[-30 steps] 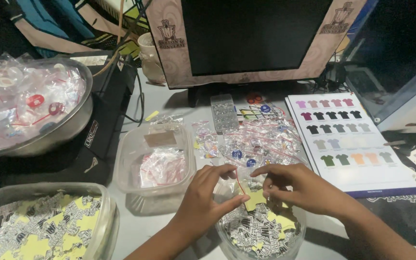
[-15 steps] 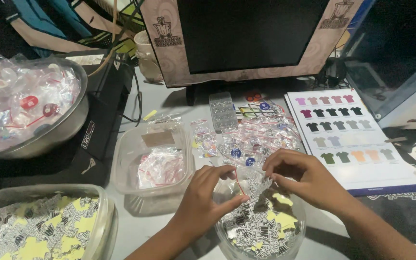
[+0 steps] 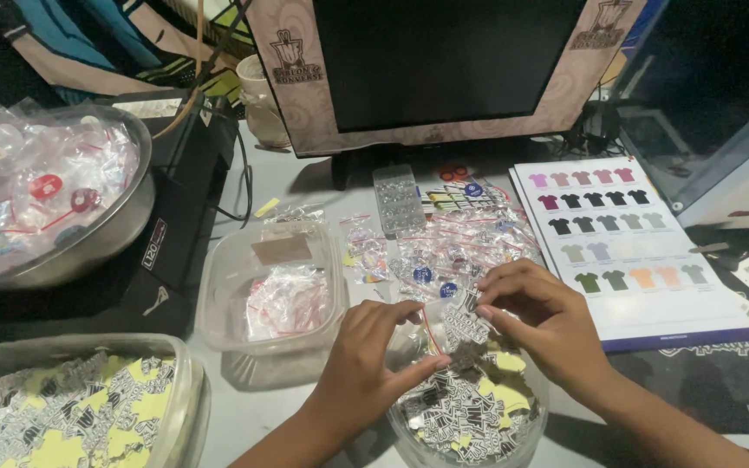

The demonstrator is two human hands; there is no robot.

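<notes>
My left hand (image 3: 366,364) and my right hand (image 3: 539,321) meet above a round clear tub (image 3: 470,416) full of black-and-white and yellow stickers. Between the fingers of both hands is a small clear zip bag with a red strip (image 3: 431,334), with a black-and-white sticker (image 3: 461,322) at its mouth under my right fingers. Just beyond the hands lies a heap of small filled zip bags (image 3: 452,251) on the desk.
A clear box of empty zip bags (image 3: 283,299) stands left of my hands. A second sticker tub (image 3: 80,416) sits front left, a metal bowl of bagged items (image 3: 45,199) far left. A shirt colour chart (image 3: 630,243) lies right, a monitor (image 3: 444,69) behind.
The yellow-backed sticker my hands held a second ago is gone from view. Now they hold a small zip bag with a black-and-white sticker at its mouth, slightly higher over the tub.
</notes>
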